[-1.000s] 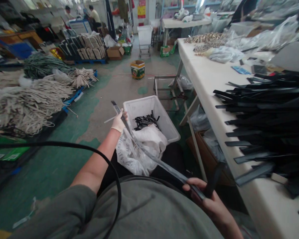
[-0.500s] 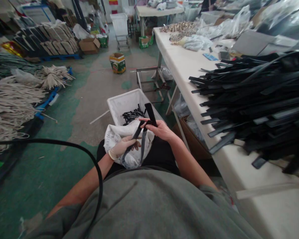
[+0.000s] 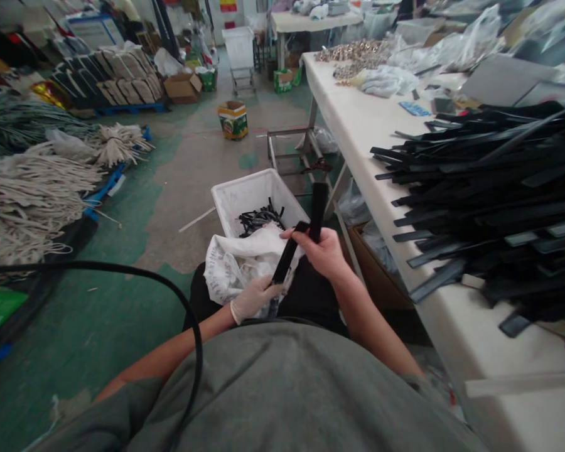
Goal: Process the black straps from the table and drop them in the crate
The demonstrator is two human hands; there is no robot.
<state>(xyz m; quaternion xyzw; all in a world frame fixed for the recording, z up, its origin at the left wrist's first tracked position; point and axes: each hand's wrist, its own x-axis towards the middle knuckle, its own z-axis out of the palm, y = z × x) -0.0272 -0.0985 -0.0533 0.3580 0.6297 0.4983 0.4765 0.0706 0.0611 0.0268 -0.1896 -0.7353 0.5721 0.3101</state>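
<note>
A black strap (image 3: 286, 258) runs between my hands above my lap. My left hand (image 3: 254, 297), in a pale glove, grips its lower part. Bare, my right hand (image 3: 324, 252) is closed around the strap's upper part, and a wide black end (image 3: 318, 204) sticks up past the fingers. Whether both pieces are one folded strap I cannot tell. Beneath the hands a white plastic sack (image 3: 223, 267) lies on my lap. Just beyond it stands a white bin (image 3: 223, 204) with short black pieces (image 3: 260, 218) inside.
A long white table (image 3: 353, 122) at my right bears a big heap of black straps (image 3: 494, 194). Under it are a metal frame (image 3: 289, 154) and a cardboard box (image 3: 370, 260). Beige cord bundles (image 3: 37, 201) lie at the left. A black cable (image 3: 122, 269) crosses the left foreground.
Both hands have moved right, and the left one sits lower on the strap. The stretch between them now looks straight, and the upright end has swung from leaning left to nearly vertical.
</note>
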